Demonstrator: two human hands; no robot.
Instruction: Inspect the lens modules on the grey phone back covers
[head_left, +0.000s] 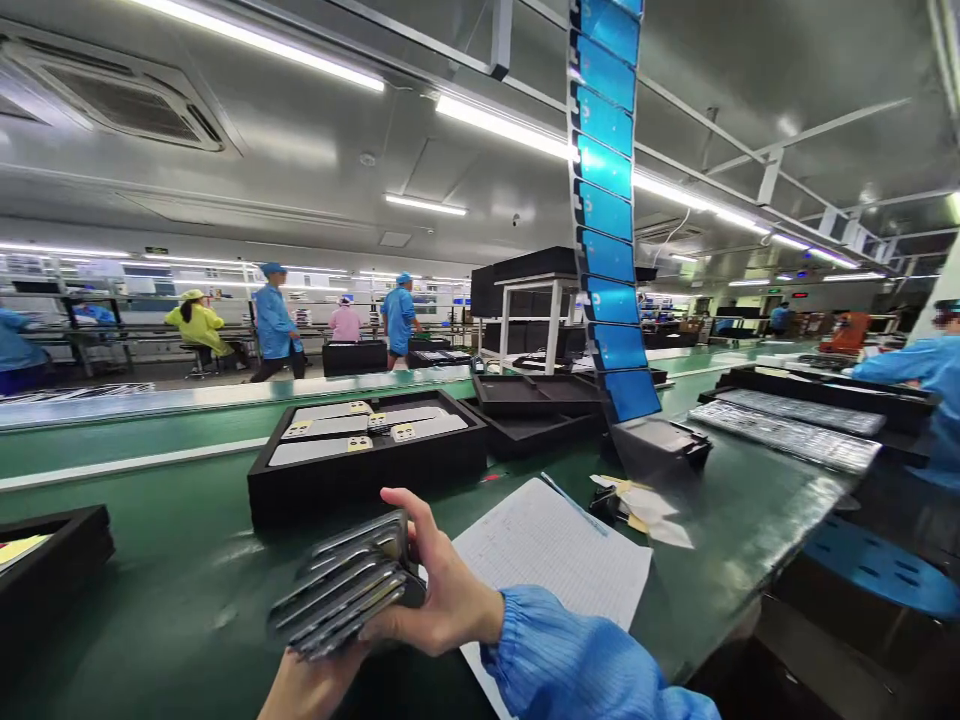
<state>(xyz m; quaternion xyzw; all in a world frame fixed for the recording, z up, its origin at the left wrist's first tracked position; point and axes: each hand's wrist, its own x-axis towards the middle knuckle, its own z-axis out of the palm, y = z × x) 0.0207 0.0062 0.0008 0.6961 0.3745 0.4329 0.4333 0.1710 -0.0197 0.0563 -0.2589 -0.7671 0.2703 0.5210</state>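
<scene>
A stack of several dark phone housings [345, 585] with rounded, shiny edges is between my two hands, tilted over the green table. My left hand [319, 680] supports the stack from below; its fingers are mostly hidden under it. At the stack's right end, my right hand [442, 590] grips with fingers and thumb on either side, one digit pointing up past the top. Just beyond stands a black foam tray [367, 480] holding white phone back covers [322, 425] with yellowish patches around the camera holes. A written paper sheet [559, 550] lies beneath my right forearm.
A pen [574, 505] rests on the sheet, near paper scraps [649, 505]. Black trays [540, 395] lie behind. A long strip of blue film [607, 200] hangs down to a dark box [660, 440]. Another black tray [56, 545] is at left. Co-workers [277, 315] are farther back.
</scene>
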